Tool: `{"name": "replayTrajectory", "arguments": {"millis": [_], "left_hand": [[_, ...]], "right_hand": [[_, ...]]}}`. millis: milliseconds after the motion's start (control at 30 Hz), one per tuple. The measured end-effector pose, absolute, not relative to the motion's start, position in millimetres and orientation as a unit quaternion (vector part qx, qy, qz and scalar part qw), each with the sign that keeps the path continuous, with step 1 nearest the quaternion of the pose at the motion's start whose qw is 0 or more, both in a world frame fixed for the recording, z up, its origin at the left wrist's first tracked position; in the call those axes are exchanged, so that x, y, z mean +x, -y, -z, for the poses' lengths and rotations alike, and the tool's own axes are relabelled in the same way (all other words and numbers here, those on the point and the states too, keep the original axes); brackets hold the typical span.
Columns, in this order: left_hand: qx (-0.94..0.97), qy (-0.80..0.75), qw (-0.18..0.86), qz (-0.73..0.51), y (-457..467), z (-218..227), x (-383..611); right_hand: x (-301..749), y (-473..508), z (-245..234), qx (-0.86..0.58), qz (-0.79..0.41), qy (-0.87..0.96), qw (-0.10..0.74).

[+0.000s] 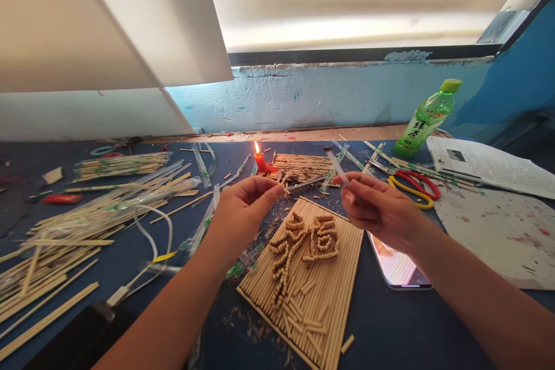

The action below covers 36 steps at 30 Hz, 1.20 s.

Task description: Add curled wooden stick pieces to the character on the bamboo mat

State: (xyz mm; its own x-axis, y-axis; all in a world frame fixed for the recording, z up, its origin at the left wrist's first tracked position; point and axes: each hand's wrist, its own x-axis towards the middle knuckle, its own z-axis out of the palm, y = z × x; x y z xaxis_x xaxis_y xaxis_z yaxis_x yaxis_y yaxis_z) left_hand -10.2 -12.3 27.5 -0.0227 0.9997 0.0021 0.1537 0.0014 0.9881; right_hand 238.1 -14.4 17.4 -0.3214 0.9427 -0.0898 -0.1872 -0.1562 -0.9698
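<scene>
My right hand [379, 202] is closed around a whitish, translucent glue stick [339, 167], tilted up to the left with a dark, burnt-looking tip. My left hand [247, 202] is pinched on a short, pale wooden stick piece [285, 186], mostly hidden by the fingertips. Just beyond the left hand a red candle [259, 161] burns with a small flame. Below and between both hands lies a panel of wooden sticks [333, 306] bearing a raised character [323, 237] built from short stick pieces. Several loose cut pieces [299, 315] rest on its near part.
Bundled and loose sticks [56, 243] cover the left side, near a white cable [151, 237] and a black power bank [82, 335]. On the right are a phone [399, 269], red-and-yellow scissors [411, 188], papers [494, 231] and a green bottle [427, 121]. Another stick panel [303, 166] lies behind.
</scene>
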Motion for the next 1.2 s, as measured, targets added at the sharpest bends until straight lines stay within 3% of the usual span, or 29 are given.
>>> {"name": "replayTrajectory", "arguments": {"millis": [167, 500, 767, 1200], "left_hand": [[0.624, -0.499, 0.492, -0.345, 17.3, -34.8, -18.5], [0.771, -0.448, 0.413, -0.183, 29.2, -36.2, -23.0], [0.784, -0.452, 0.412, -0.110, 29.9, -38.1, -16.9], [0.780, -0.447, 0.428, -0.096, 29.1, -32.7, -13.2]], "right_hand": [[253.6, 1.9, -18.0, -0.416, -0.595, 0.451, 0.519], [256.4, -1.6, -13.2, -0.430, -0.591, 0.449, 0.514], [256.2, 0.0, -13.3, -0.370, -0.640, 0.401, 0.541], [254.7, 1.0, -14.5, -0.354, -0.652, 0.381, 0.552]]}}
